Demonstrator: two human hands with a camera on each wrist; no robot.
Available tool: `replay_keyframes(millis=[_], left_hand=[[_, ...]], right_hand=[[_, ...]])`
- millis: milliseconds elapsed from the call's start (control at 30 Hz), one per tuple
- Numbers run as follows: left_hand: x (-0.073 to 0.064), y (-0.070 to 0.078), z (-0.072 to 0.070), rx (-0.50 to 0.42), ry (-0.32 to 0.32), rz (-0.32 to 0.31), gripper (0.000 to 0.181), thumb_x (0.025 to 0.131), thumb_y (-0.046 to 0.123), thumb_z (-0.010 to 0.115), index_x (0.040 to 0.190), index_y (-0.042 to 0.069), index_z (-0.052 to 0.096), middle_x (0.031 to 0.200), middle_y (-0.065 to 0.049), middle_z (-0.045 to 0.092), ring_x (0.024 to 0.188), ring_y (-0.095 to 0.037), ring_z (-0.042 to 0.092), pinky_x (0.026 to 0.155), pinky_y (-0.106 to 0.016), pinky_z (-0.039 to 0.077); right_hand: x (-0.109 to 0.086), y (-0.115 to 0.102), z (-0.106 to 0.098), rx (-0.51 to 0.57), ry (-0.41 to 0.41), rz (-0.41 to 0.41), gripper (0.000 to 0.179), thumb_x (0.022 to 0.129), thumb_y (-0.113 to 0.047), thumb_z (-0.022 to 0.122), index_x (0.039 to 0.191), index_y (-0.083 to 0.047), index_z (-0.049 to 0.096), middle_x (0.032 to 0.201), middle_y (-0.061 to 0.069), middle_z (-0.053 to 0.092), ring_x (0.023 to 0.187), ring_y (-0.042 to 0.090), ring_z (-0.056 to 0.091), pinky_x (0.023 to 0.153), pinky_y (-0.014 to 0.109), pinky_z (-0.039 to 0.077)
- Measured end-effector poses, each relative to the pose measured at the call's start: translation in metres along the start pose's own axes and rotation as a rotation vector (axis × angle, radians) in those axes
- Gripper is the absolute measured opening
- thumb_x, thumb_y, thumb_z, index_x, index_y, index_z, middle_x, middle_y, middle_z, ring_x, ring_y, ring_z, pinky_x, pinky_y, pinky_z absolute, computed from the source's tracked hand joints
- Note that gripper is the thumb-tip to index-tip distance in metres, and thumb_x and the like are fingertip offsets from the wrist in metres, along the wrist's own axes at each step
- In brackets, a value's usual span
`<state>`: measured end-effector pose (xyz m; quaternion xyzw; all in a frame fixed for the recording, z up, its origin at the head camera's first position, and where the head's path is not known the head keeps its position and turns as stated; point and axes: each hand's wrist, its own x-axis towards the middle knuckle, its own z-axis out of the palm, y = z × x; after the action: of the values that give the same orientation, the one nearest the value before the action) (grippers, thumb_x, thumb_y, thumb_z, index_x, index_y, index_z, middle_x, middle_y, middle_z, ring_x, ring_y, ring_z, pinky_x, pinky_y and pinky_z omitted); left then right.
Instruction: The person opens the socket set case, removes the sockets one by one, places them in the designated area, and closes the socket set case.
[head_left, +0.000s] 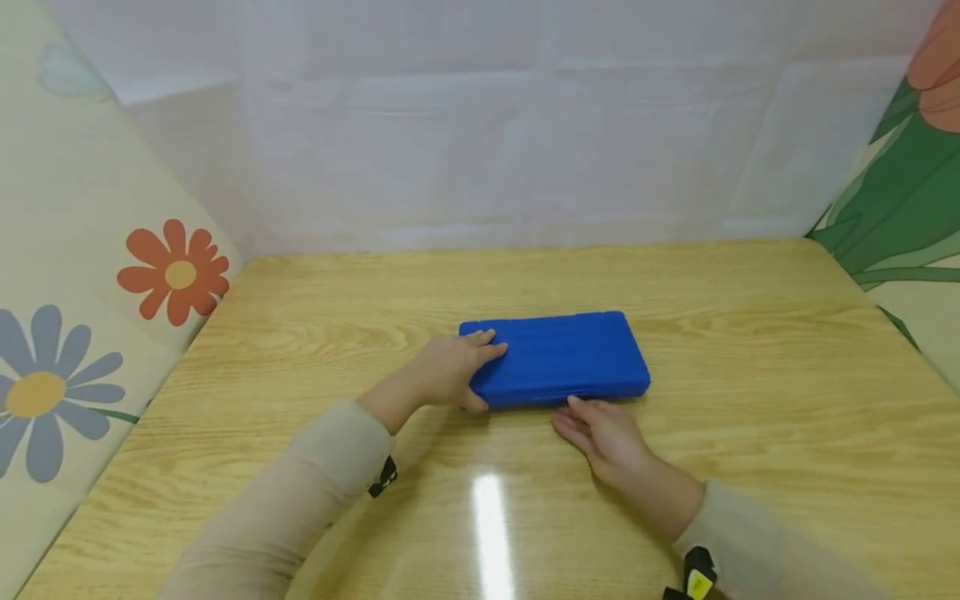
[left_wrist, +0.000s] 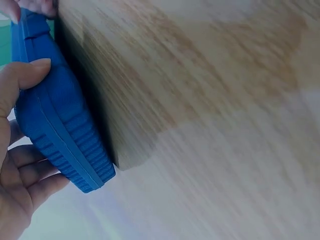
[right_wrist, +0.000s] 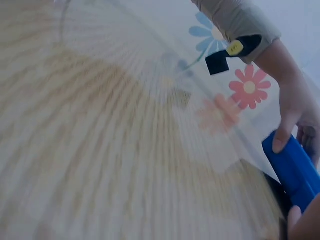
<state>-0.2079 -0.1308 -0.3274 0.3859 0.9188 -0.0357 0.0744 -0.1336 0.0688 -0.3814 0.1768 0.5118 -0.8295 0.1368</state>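
Observation:
A closed blue plastic case lies on the wooden table, its long front side facing me. My left hand holds the case's left end, thumb at the front corner and fingers spread over the top. In the left wrist view, the left thumb presses the case's side while the other fingers reach round its ribbed end. At the middle of the front edge, my right hand pinches the rim near a raised catch. Its thumb touches the case; the other fingers are partly hidden.
The wood-grain table extends around the case, with a bright light reflection near the front. A white sheet hangs behind it. Flower-patterned wall coverings flank both sides.

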Motion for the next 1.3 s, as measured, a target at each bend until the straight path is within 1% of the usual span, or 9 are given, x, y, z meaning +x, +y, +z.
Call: replay_keyframes(millis=[133,333,500,600,767,1033,1167,1233,1300], left_hand=[[0.000,0.000,-0.004,0.011,-0.015,-0.005,0.080,0.068,0.046,0.067,0.131,0.007,0.038,0.133,-0.018,0.032,0.113,-0.033,0.040,0.085,-0.041,0.041],[-0.003,-0.002,-0.006,-0.032,-0.002,-0.010,0.079,0.067,0.044,0.068,0.131,0.009,0.038,0.134,-0.016,0.031,0.117,-0.031,0.037,0.087,-0.041,0.039],[-0.005,-0.003,-0.002,0.002,0.005,-0.017,0.081,0.067,0.047,0.068,0.131,0.010,0.038,0.134,-0.016,0.032,0.115,-0.030,0.038,0.086,-0.041,0.040],[-0.007,-0.002,0.002,0.015,-0.005,-0.022,0.082,0.067,0.048,0.068,0.132,0.010,0.037,0.135,-0.016,0.030,0.117,-0.030,0.036,0.088,-0.041,0.038],[-0.011,0.000,0.007,-0.014,-0.008,-0.023,0.082,0.066,0.046,0.069,0.132,0.010,0.036,0.136,-0.015,0.028,0.121,-0.028,0.030,0.091,-0.041,0.036],[-0.016,-0.001,0.007,-0.065,-0.025,-0.020,0.083,0.065,0.046,0.070,0.132,0.011,0.037,0.137,-0.014,0.027,0.122,-0.027,0.029,0.092,-0.040,0.034],[-0.019,-0.002,0.002,-0.074,-0.028,-0.011,0.079,0.065,0.042,0.072,0.130,0.011,0.040,0.135,-0.014,0.031,0.120,-0.029,0.032,0.090,-0.040,0.037],[-0.020,-0.003,-0.001,-0.068,-0.029,-0.004,0.077,0.064,0.040,0.073,0.129,0.011,0.042,0.133,-0.015,0.033,0.117,-0.029,0.036,0.087,-0.039,0.040],[-0.021,-0.004,-0.004,-0.064,-0.029,0.005,0.076,0.063,0.038,0.073,0.128,0.011,0.043,0.132,-0.015,0.035,0.115,-0.030,0.039,0.083,-0.038,0.042]], right_hand=[[0.003,0.003,0.008,0.091,0.056,-0.019,0.039,0.091,-0.002,0.039,0.121,0.019,0.026,0.104,0.024,0.043,0.095,0.025,0.052,0.083,0.030,0.043],[0.003,0.004,0.009,0.038,0.097,-0.020,0.039,0.090,-0.008,0.045,0.116,0.019,0.033,0.082,0.017,0.055,0.076,0.019,0.059,0.076,0.028,0.047],[-0.001,0.003,0.008,-0.021,0.081,0.006,0.040,0.090,-0.013,0.045,0.117,0.015,0.036,0.088,0.021,0.056,0.077,0.023,0.060,0.074,0.031,0.048],[-0.003,0.004,0.007,-0.056,0.046,0.019,0.035,0.091,-0.007,0.043,0.118,0.014,0.035,0.097,0.024,0.051,0.079,0.024,0.059,0.076,0.033,0.047],[-0.007,0.008,0.004,-0.091,0.004,0.027,0.026,0.090,0.000,0.040,0.112,0.014,0.036,0.100,0.025,0.047,0.080,0.025,0.059,0.077,0.035,0.046],[-0.012,0.012,0.000,-0.121,-0.003,0.000,0.009,0.086,0.002,0.047,0.092,0.009,0.045,0.078,0.017,0.059,0.070,0.024,0.061,0.071,0.035,0.049],[-0.017,0.009,-0.003,-0.256,-0.074,-0.013,0.015,0.086,0.002,0.047,0.097,0.011,0.047,0.080,0.018,0.061,0.072,0.025,0.061,0.069,0.034,0.050],[-0.020,0.003,-0.006,-0.403,-0.146,-0.047,0.021,0.086,0.000,0.047,0.102,0.013,0.047,0.084,0.018,0.060,0.076,0.025,0.061,0.069,0.033,0.050],[-0.025,-0.004,-0.011,-0.625,-0.219,-0.146,0.024,0.087,-0.005,0.049,0.105,0.011,0.050,0.086,0.015,0.061,0.077,0.022,0.060,0.068,0.031,0.050]])
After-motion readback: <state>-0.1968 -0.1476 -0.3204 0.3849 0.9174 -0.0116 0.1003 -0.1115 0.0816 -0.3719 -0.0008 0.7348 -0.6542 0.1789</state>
